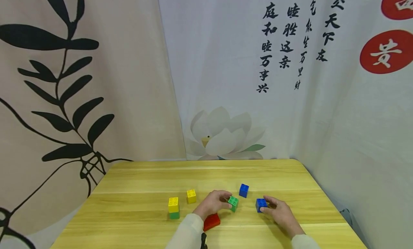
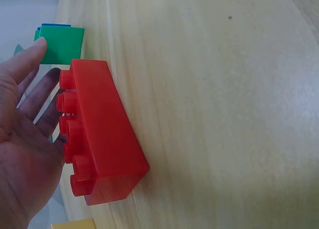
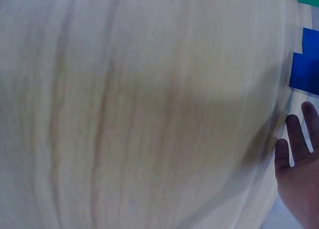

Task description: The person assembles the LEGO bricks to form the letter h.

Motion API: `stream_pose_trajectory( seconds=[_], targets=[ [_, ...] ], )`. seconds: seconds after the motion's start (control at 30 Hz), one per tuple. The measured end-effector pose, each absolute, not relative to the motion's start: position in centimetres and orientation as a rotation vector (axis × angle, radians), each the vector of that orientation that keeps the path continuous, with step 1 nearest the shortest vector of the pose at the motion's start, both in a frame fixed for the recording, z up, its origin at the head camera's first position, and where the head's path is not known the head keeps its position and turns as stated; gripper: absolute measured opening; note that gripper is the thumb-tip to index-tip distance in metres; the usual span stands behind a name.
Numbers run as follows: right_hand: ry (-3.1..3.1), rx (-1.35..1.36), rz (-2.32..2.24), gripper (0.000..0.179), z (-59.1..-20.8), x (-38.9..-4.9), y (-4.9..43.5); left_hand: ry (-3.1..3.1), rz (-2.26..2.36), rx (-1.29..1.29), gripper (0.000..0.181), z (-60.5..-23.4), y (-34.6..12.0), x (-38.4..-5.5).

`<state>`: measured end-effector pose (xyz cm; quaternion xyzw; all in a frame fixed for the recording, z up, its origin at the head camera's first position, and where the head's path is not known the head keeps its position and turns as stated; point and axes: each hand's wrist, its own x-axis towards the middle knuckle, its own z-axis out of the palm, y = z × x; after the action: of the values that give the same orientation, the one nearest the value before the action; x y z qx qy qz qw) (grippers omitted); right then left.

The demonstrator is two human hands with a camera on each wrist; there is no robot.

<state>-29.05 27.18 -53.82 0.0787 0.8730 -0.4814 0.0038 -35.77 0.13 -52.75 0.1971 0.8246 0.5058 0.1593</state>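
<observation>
My left hand pinches a small green block between thumb and fingers. In the left wrist view the thumb tip lies on the green block, while the other fingers extend loosely. A long red block with studs stands beneath that wrist, partly hidden by it in the head view; the left wrist view shows the red block large. My right hand holds a blue block, thumb at its near side and index finger at its far side. Straight outer fingers show in the right wrist view.
A second blue block sits farther back, between the hands. To the left, a yellow block stacked on a green one stands near a single yellow block. The wooden table meets a printed curtain behind.
</observation>
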Motion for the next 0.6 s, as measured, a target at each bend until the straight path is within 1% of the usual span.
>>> stream_pose_trajectory(
  seconds=[0.3, 0.4, 0.6],
  targets=[
    [2.754, 0.248, -1.474, 0.054, -53.93, -28.88, 27.39, 2.418, 1.423, 0.59, 0.031, -53.39, 0.21, -35.75],
    [2.755, 0.238, -1.482, 0.053, -53.93, -28.88, 27.41, 2.432, 1.418, 0.597, 0.028, -53.39, 0.34, -35.6],
    [2.764, 0.242, -1.492, 0.052, -53.71, -28.88, 27.16, 2.442, 1.395, 0.57, 0.026, -53.18, 0.48, -35.19]
  ],
)
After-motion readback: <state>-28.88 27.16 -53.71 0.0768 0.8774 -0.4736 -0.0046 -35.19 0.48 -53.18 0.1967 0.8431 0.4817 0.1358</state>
